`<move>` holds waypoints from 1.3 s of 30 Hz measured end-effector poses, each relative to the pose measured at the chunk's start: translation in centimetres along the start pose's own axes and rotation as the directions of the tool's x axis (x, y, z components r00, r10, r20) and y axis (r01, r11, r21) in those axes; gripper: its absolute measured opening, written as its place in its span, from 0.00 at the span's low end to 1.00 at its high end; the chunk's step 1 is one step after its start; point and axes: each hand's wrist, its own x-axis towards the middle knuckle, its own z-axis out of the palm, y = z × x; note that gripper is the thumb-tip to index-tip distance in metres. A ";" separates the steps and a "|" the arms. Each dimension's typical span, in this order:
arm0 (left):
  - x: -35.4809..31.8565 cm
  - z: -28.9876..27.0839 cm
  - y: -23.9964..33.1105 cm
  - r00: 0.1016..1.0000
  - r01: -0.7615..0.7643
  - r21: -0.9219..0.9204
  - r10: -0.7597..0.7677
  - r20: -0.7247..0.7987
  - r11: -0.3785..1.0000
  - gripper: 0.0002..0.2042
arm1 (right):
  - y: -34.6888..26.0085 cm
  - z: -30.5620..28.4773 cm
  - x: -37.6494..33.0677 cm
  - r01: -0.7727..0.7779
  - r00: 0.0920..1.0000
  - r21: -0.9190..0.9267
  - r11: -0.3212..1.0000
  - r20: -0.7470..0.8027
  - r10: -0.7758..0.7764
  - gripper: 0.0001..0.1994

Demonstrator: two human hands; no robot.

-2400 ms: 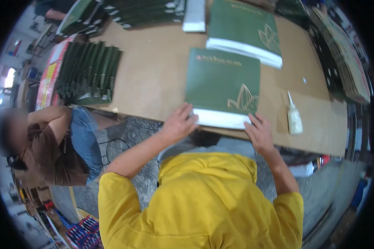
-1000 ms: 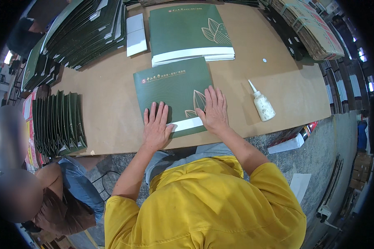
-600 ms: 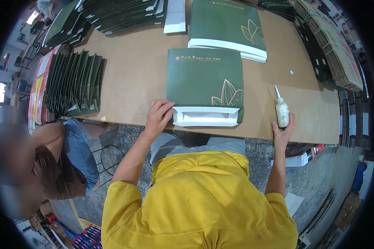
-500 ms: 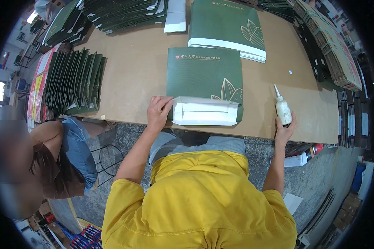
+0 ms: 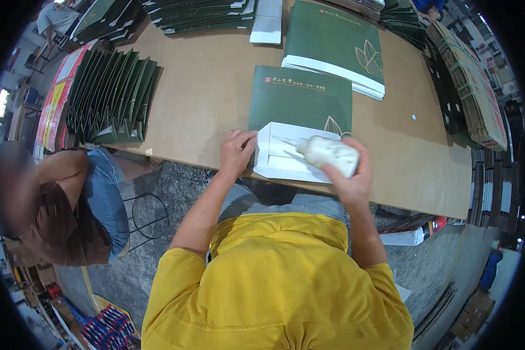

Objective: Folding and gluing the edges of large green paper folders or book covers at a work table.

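I judge I'm at the gluing step: my right hand (image 5: pixel 349 175) is clamped around the soft white glue bottle (image 5: pixel 328 154), nozzle tipped over the white flap (image 5: pixel 286 160) of the green folder (image 5: pixel 302 99) at the cardboard-topped table's (image 5: pixel 204 105) near edge. My left hand (image 5: pixel 237 153) lies flat, fingers spread, pinning the flap's corner. Next calls for an even bead along the smooth paper.

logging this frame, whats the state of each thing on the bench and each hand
green folder: flat, white flap folded open
glue bottle: tipped on its side, nozzle over the flap
right hand: gripping the bottle
left hand: pressing the flap's left edge
green stack: piled flat
fanned folders: standing, overlapped
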 end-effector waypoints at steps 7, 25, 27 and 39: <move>-0.1 0.2 -0.2 0.999 -0.037 -0.006 0.037 -0.028 0.999 0.06 | -2.4 4.4 2.4 0.638 0.767 -0.482 0.601 0.323 -0.555 0.22; -0.2 0.4 -0.4 0.998 -0.049 0.030 0.050 -0.027 0.998 0.05 | -1.3 5.2 1.9 0.622 0.777 -0.529 0.578 0.326 -0.538 0.21; -0.1 0.3 -0.4 0.999 -0.032 -0.007 0.032 -0.018 0.999 0.05 | -1.4 5.1 1.9 0.615 0.783 -0.502 0.608 0.298 -0.546 0.21; 0.3 0.0 0.1 1.000 -0.002 0.041 0.001 0.028 0.999 0.05 | -2.3 -6.6 -1.9 0.103 0.922 -0.303 0.947 -0.327 -0.205 0.22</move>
